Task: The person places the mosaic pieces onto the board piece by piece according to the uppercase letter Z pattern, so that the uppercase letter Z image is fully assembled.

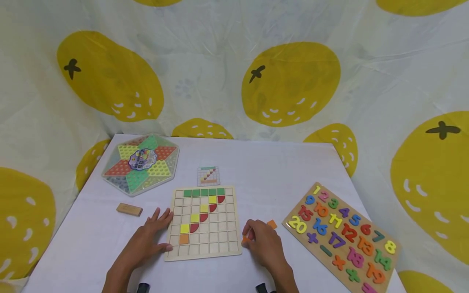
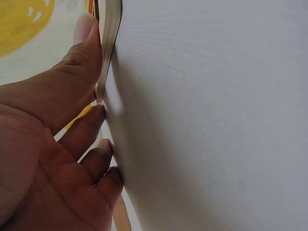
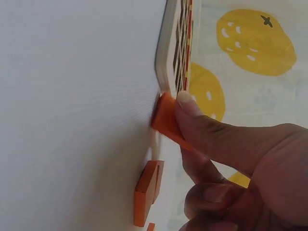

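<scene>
A square wooden grid board [image 1: 222,236] lies on the table between the hands. Green squares line its top row. Yellow squares and red quarter-circles step diagonally below them, with one orange square tile [image 1: 184,239] at the lower left. My left hand [image 1: 148,236] rests at the board's left edge, its fingers spread and touching the rim, as the left wrist view also shows. Beside the lower right corner, my right hand [image 1: 265,244] pinches another orange tile [image 3: 166,115] between thumb and finger. More orange pieces [image 3: 144,197] lie on the table close to that hand, partly hidden in the head view.
A small pattern card [image 1: 209,176] lies just beyond the board. At the left are a wooden block [image 1: 129,209] and a hexagonal star-pattern game board [image 1: 141,162]. A wooden number puzzle [image 1: 327,262] lies at the right. A fruit-print curtain [image 1: 205,81] hangs behind the table.
</scene>
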`<state>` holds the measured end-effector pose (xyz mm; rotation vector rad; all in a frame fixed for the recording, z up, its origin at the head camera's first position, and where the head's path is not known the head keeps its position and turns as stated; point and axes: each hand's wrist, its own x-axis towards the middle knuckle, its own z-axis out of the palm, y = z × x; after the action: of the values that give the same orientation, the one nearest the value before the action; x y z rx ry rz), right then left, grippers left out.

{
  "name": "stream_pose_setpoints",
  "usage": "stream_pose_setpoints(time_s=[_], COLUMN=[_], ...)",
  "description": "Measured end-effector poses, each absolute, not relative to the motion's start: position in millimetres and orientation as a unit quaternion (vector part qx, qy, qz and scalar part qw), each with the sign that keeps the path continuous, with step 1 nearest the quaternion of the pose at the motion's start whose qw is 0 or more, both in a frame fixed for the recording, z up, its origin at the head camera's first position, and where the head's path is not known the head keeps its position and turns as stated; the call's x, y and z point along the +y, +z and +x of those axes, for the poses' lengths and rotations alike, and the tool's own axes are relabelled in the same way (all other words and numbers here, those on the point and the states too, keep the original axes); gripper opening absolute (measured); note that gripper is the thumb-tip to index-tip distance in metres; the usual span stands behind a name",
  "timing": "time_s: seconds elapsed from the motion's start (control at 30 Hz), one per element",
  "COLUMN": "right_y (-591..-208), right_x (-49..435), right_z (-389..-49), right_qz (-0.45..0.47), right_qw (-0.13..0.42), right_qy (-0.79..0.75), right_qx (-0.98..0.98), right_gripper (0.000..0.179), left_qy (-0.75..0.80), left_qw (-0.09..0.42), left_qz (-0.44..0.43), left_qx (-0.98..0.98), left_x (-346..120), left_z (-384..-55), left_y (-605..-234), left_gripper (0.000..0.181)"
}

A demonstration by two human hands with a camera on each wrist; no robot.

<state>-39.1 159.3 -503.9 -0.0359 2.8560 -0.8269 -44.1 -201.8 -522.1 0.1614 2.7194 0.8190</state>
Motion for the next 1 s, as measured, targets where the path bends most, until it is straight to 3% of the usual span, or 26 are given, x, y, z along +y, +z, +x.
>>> stream_pose_setpoints(time_s=[0.33, 1.0], right_y=[-497, -502], right_x=[145, 70], right_z=[-41, -55], right_qz=[-0.030, -0.075], right_qw=[0.046, 0.097], right_qy=[-0.312, -0.409], right_qx=[0.948, 0.904], right_gripper=[0.025, 0.022], left_qy=[0.281, 0.286], left_qw=[0.153, 0.148], left_qz=[0.054, 0.055], left_qx=[0.946, 0.945], left_x=[-202, -203], left_z=[-45, -45], left_y=[-523, -524], left_gripper=[0.111, 0.111])
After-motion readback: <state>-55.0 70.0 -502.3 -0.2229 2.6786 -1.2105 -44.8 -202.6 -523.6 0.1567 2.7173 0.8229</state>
